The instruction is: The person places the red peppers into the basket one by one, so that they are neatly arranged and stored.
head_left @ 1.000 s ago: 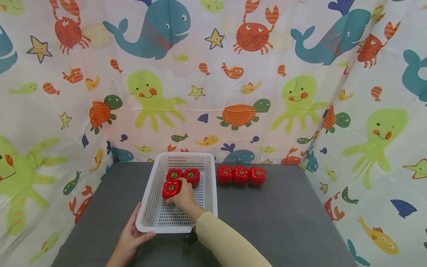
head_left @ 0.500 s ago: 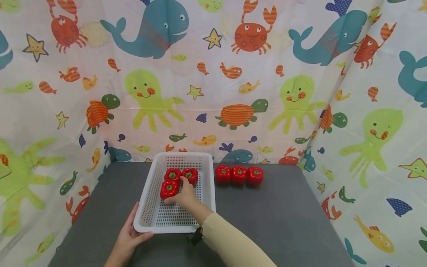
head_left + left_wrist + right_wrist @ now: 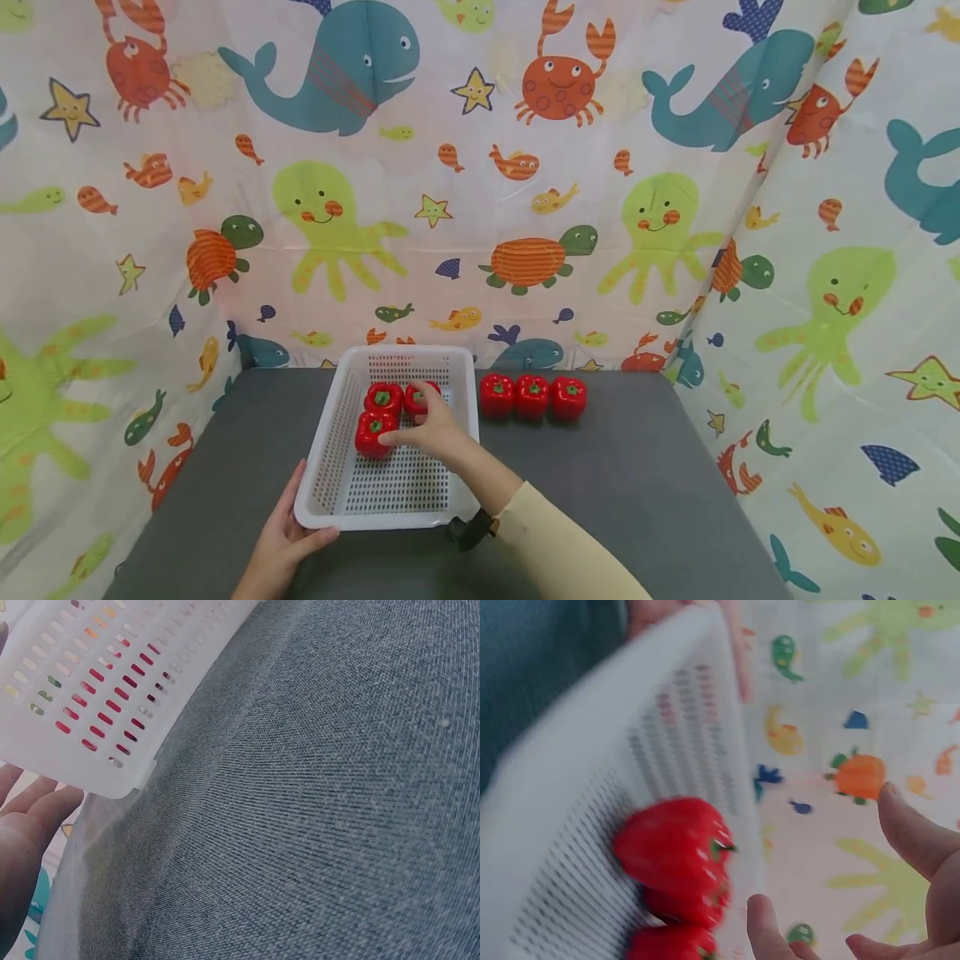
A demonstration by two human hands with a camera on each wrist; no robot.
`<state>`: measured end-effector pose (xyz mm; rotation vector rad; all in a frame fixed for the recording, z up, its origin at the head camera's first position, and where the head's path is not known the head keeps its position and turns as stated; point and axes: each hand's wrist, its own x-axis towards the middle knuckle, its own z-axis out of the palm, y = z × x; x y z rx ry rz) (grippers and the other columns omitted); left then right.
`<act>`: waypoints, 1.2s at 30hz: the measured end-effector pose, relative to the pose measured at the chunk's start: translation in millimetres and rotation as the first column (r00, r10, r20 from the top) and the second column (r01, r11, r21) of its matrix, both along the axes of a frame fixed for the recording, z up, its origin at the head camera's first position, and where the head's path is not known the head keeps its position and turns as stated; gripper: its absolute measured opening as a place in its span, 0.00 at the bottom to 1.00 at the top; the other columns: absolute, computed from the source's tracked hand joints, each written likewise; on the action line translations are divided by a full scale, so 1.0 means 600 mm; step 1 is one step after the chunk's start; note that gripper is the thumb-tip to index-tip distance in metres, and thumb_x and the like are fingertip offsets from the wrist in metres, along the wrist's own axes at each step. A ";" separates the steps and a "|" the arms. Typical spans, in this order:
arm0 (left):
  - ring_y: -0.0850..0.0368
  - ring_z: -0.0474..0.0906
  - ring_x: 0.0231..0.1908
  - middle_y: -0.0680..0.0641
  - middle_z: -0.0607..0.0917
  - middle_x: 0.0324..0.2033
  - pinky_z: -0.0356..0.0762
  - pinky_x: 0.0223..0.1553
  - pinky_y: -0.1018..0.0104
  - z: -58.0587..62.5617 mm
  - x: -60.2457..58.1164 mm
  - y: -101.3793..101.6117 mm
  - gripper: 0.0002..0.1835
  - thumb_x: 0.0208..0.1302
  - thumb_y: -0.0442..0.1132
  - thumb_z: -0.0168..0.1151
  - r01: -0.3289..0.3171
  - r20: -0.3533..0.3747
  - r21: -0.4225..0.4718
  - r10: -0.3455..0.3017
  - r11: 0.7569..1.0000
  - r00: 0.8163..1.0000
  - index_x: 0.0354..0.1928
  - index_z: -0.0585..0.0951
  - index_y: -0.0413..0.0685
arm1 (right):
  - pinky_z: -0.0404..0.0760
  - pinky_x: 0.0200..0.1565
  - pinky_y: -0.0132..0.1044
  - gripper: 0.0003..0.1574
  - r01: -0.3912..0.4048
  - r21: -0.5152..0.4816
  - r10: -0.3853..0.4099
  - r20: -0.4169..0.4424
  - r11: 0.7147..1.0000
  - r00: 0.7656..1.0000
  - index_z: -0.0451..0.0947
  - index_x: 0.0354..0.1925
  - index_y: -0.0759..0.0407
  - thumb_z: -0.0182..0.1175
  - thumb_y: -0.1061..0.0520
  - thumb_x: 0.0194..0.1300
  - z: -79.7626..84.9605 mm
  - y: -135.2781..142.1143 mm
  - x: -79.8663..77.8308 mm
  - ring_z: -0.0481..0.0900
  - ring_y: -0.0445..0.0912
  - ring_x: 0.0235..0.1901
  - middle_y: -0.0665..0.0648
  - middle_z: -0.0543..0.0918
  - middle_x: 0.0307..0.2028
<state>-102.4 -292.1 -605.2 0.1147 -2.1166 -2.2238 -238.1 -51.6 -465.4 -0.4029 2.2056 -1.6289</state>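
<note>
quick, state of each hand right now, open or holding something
Left hand: open, resting against the near left corner of the basket.
Right hand: open, holding nothing, above the basket by the red peppers.

Curtained booth, room type unclear. Sea-animal curtain [image 3: 465,192] wraps 9 to 3 o'clock, grey tabletop [image 3: 630,483] at 6.

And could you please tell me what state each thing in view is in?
White basket: upright, part filled.
Red peppers in the basket: three, whole, green stems up.
Red peppers on the table: three, whole, upright in a row.
Left hand: holding the basket's near left corner.
Right hand: over the basket, fingers spread, holding nothing.
Printed sheet: hung up, lightly creased.
</note>
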 end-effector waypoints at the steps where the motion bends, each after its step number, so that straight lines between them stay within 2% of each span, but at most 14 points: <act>1: 0.67 0.73 0.63 0.40 0.49 0.79 0.81 0.55 0.62 0.001 -0.002 0.000 0.61 0.60 0.25 0.69 0.004 -0.002 0.004 -0.004 1.000 1.000 0.81 0.40 0.65 | 0.80 0.60 0.58 0.60 -0.008 -0.013 0.008 0.004 1.000 1.000 0.56 0.76 0.45 0.78 0.49 0.52 0.009 0.009 -0.004 0.71 0.61 0.66 0.60 0.68 0.70; 5: 0.73 0.72 0.61 0.41 0.48 0.79 0.81 0.56 0.63 0.005 -0.003 0.000 0.61 0.60 0.27 0.70 0.008 0.016 -0.006 -0.008 1.000 1.000 0.81 0.39 0.64 | 0.80 0.59 0.59 0.60 -0.005 -0.014 0.004 -0.029 1.000 1.000 0.57 0.76 0.43 0.78 0.44 0.53 0.034 0.046 -0.016 0.70 0.61 0.67 0.60 0.68 0.71; 8: 0.76 0.71 0.61 0.41 0.46 0.80 0.81 0.56 0.64 0.005 0.002 -0.001 0.61 0.60 0.28 0.70 0.006 0.033 -0.027 -0.005 1.000 0.999 0.82 0.37 0.61 | 0.79 0.59 0.60 0.58 0.024 -0.001 -0.024 -0.069 1.000 0.997 0.59 0.76 0.42 0.77 0.42 0.53 0.043 0.071 -0.021 0.71 0.59 0.67 0.59 0.70 0.71; 12: 0.74 0.71 0.61 0.43 0.47 0.80 0.81 0.56 0.64 0.006 0.003 -0.003 0.61 0.60 0.30 0.71 0.000 0.050 -0.040 0.002 0.999 0.999 0.81 0.38 0.67 | 0.79 0.60 0.60 0.56 0.046 -0.047 -0.050 -0.095 0.998 0.994 0.59 0.76 0.44 0.75 0.43 0.56 0.048 0.106 -0.032 0.72 0.59 0.67 0.60 0.71 0.70; 18: 0.67 0.72 0.63 0.43 0.49 0.79 0.81 0.56 0.62 0.007 0.003 -0.001 0.61 0.60 0.30 0.72 0.000 0.049 -0.025 0.001 1.000 0.999 0.81 0.39 0.66 | 0.81 0.58 0.55 0.53 0.087 -0.170 -0.107 -0.111 0.982 0.988 0.60 0.75 0.44 0.75 0.45 0.58 0.057 0.160 -0.054 0.75 0.59 0.66 0.58 0.74 0.68; 22: 0.65 0.72 0.63 0.44 0.49 0.79 0.81 0.56 0.61 0.005 0.004 0.002 0.61 0.59 0.31 0.73 -0.020 0.062 -0.022 0.021 1.000 0.998 0.81 0.40 0.68 | 0.82 0.59 0.52 0.51 0.164 -0.149 -0.188 -0.163 0.975 0.969 0.64 0.72 0.41 0.75 0.39 0.55 0.060 0.201 -0.077 0.77 0.54 0.64 0.54 0.76 0.66; 25: 0.64 0.72 0.64 0.44 0.49 0.80 0.80 0.56 0.62 0.005 0.004 0.004 0.61 0.59 0.31 0.72 -0.021 0.069 -0.018 0.022 1.000 0.997 0.81 0.40 0.69 | 0.81 0.60 0.53 0.50 0.227 -0.123 -0.249 -0.214 0.966 0.945 0.65 0.72 0.41 0.74 0.37 0.56 0.057 0.236 -0.096 0.76 0.52 0.64 0.53 0.77 0.65; 29: 0.60 0.70 0.66 0.45 0.48 0.80 0.80 0.57 0.62 0.004 0.004 0.005 0.61 0.60 0.31 0.72 -0.022 0.076 -0.016 0.023 1.000 0.997 0.81 0.40 0.69 | 0.77 0.63 0.56 0.48 0.281 -0.162 -0.318 -0.291 0.946 0.902 0.65 0.73 0.45 0.73 0.42 0.60 0.044 0.281 -0.119 0.75 0.56 0.64 0.57 0.77 0.64; 31: 0.58 0.70 0.67 0.46 0.48 0.80 0.80 0.57 0.62 0.005 0.004 0.004 0.61 0.59 0.32 0.73 -0.024 0.081 -0.020 0.025 1.000 0.996 0.81 0.40 0.70 | 0.78 0.63 0.54 0.46 0.325 -0.194 -0.373 -0.330 0.926 0.867 0.66 0.72 0.48 0.73 0.44 0.61 0.035 0.300 -0.129 0.76 0.57 0.63 0.58 0.78 0.63; 36: 0.53 0.69 0.68 0.47 0.48 0.80 0.80 0.57 0.61 0.007 0.002 0.002 0.62 0.59 0.32 0.73 -0.020 0.090 -0.019 0.022 1.000 0.996 0.81 0.39 0.71 | 0.80 0.55 0.37 0.41 0.476 -0.231 -0.529 -0.388 0.848 0.754 0.70 0.69 0.47 0.73 0.44 0.60 0.001 0.336 -0.157 0.77 0.52 0.57 0.57 0.82 0.58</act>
